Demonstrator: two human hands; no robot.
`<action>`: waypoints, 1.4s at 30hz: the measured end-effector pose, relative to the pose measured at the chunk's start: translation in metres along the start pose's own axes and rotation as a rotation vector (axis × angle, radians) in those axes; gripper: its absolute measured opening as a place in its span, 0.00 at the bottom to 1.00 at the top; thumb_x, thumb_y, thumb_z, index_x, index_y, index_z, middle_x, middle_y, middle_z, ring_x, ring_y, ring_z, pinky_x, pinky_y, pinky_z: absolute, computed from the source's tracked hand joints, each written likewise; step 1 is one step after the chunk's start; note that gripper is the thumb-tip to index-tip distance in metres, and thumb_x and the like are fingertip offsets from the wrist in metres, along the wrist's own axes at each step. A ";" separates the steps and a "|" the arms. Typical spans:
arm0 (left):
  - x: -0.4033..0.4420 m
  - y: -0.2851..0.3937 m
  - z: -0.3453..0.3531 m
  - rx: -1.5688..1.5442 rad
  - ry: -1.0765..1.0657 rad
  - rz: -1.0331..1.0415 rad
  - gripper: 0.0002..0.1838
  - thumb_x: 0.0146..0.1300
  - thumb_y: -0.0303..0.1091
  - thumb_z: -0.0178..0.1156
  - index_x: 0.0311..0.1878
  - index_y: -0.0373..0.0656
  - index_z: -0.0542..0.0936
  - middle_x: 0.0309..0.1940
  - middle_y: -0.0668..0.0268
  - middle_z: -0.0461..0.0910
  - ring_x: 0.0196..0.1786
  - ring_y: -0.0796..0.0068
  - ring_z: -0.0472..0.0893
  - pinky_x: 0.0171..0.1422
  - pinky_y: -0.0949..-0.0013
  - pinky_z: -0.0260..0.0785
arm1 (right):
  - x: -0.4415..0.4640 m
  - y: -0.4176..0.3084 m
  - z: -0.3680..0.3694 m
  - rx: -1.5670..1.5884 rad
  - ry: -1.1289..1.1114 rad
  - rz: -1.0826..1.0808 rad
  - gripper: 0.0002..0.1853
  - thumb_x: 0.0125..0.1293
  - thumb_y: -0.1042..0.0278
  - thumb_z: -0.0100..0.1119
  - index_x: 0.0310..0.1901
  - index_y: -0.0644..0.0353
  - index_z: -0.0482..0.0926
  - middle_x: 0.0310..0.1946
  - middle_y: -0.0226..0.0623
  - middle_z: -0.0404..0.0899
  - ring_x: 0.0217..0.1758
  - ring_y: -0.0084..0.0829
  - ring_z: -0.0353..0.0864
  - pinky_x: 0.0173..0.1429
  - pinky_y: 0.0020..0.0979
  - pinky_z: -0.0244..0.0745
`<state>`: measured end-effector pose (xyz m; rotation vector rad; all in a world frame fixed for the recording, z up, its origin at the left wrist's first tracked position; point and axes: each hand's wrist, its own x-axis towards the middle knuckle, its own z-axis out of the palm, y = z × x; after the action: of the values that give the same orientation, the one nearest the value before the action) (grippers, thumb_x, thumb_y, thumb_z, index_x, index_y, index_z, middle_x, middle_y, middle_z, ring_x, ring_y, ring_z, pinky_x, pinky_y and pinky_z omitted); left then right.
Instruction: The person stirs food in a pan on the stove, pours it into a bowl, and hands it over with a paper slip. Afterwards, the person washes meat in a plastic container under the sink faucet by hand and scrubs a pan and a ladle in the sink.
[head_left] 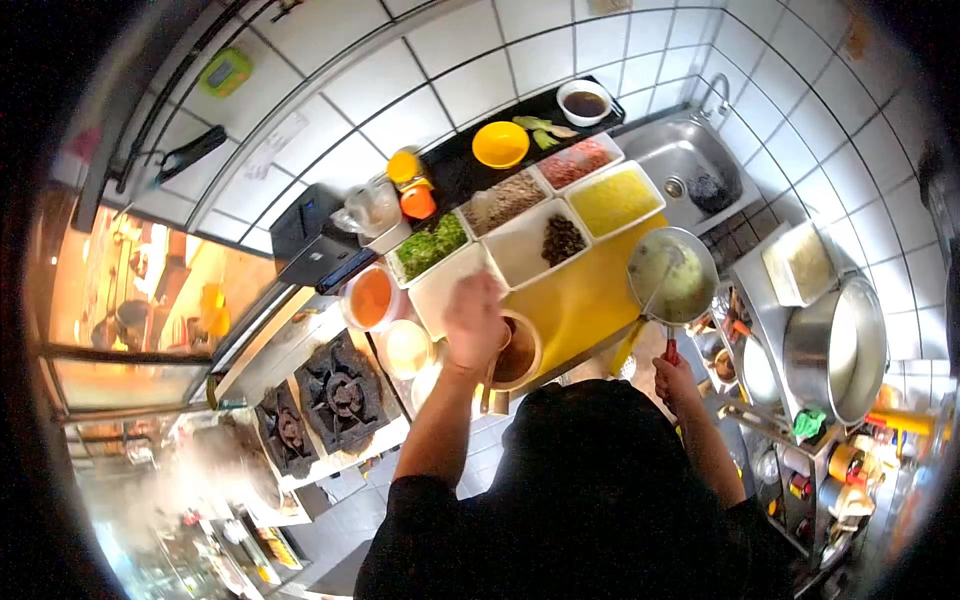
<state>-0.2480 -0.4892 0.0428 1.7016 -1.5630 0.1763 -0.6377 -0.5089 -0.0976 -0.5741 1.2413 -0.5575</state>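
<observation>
My right hand [677, 382] is closed around the red handle of a saucepan [697, 262] with pale, greenish-white contents. The pan is over the right end of the yellow board [575, 315]. My left hand [473, 318] is blurred above a white tray [430, 300] at the board's left. Its fingers are smeared, and I cannot make out anything in them. Close to that wrist stands a round tub [518, 355] of reddish-brown contents. Beyond are white bins of chopped greens [430, 246], dark brown pieces [563, 240] and yellow bits [612, 203].
A gas burner [345, 397] lies to the left, near a tub of orange liquid [369, 298]. At the back are a yellow bowl [501, 146], a white bowl of dark liquid [584, 103] and a steel sink [672, 155]. A large steel pot [808, 350] stands on the right.
</observation>
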 end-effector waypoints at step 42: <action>0.049 -0.176 -0.061 0.341 -0.068 -0.259 0.27 0.64 0.46 0.66 0.63 0.43 0.77 0.52 0.44 0.80 0.55 0.42 0.80 0.58 0.51 0.74 | -0.004 0.005 0.022 0.025 0.089 -0.042 0.10 0.68 0.71 0.60 0.34 0.49 0.66 0.17 0.22 0.62 0.11 0.19 0.59 0.14 0.25 0.54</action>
<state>-0.0557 -0.5041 0.0328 2.1790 -1.4015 0.2655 -0.6165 -0.5004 -0.0933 -0.5603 1.3070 -0.6386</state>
